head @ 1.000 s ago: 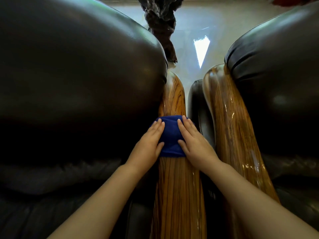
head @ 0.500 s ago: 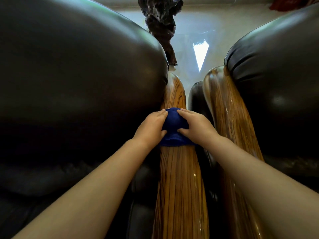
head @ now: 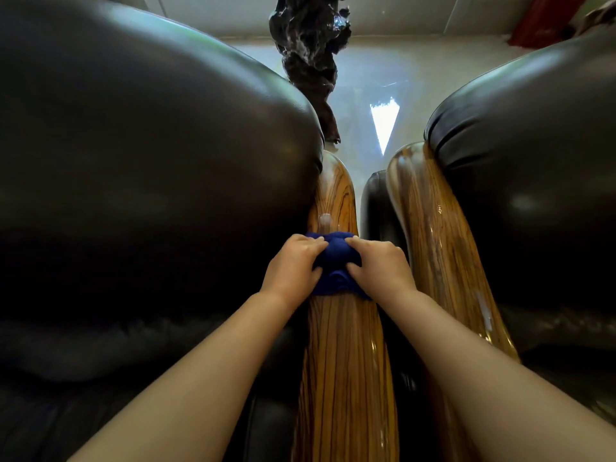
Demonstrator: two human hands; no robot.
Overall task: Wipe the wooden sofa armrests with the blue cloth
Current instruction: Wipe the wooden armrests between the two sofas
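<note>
A glossy striped wooden armrest (head: 343,361) runs up the middle of the view. The blue cloth (head: 336,261) is bunched across it, roughly halfway along. My left hand (head: 293,268) grips the cloth's left side and my right hand (head: 380,265) grips its right side, fingers curled into the fabric. A second wooden armrest (head: 440,241) lies to the right, belonging to the neighbouring seat, with nothing on it.
Dark leather sofa cushions bulge on the left (head: 150,168) and right (head: 533,168). A dark carved sculpture (head: 310,55) stands beyond the armrests on a pale shiny floor (head: 383,78). A narrow dark gap separates the two armrests.
Both hands have slid the cloth farther along the armrest, away from me, and closed from flat fingers into a grip that bunches the cloth.
</note>
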